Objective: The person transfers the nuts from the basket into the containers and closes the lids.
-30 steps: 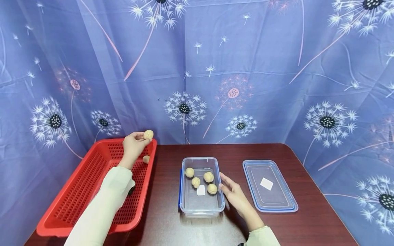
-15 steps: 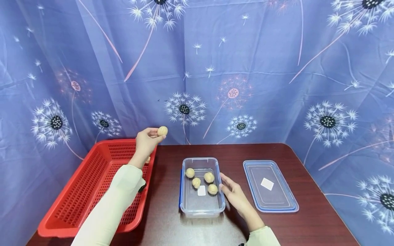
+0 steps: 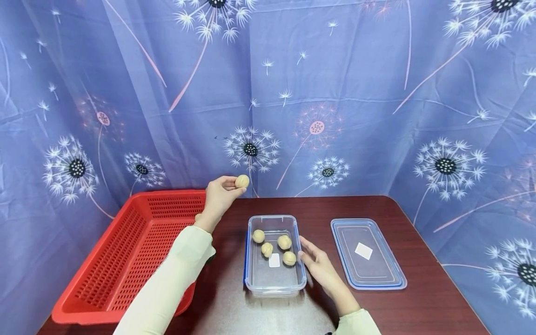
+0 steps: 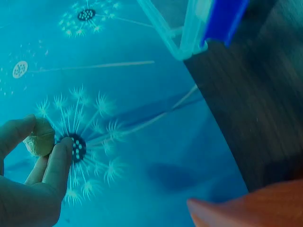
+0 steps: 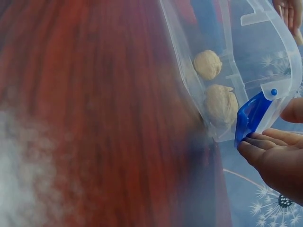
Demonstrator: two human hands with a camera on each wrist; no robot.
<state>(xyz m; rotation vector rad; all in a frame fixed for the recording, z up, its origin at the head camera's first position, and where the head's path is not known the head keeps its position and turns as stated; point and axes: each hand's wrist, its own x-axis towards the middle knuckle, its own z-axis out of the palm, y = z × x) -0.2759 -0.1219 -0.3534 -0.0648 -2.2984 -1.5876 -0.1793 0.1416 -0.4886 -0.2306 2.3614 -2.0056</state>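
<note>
My left hand (image 3: 218,199) pinches a pale walnut (image 3: 242,181) between thumb and fingers, up beyond the far left corner of a clear plastic box (image 3: 255,279). The left wrist view also has this walnut (image 4: 40,137) at the fingertips. Several walnuts, one of them a rounded walnut (image 3: 284,241), lie inside the box. My right hand (image 3: 321,266) touches the box's right side with relaxed fingers. In the right wrist view, those fingertips rest against a blue latch (image 5: 253,113) on the box.
A red perforated basket (image 3: 96,260) stands at the left, partly hidden by the left arm. One walnut (image 3: 198,217) shows inside its right edge. A clear lid (image 3: 368,274) with a blue rim lies right of the box. A blue dandelion-print curtain (image 3: 284,121) hangs behind the table.
My left hand has carried the walnut rightward, from above the basket's far right corner towards the box. My right hand and the box stay in place.
</note>
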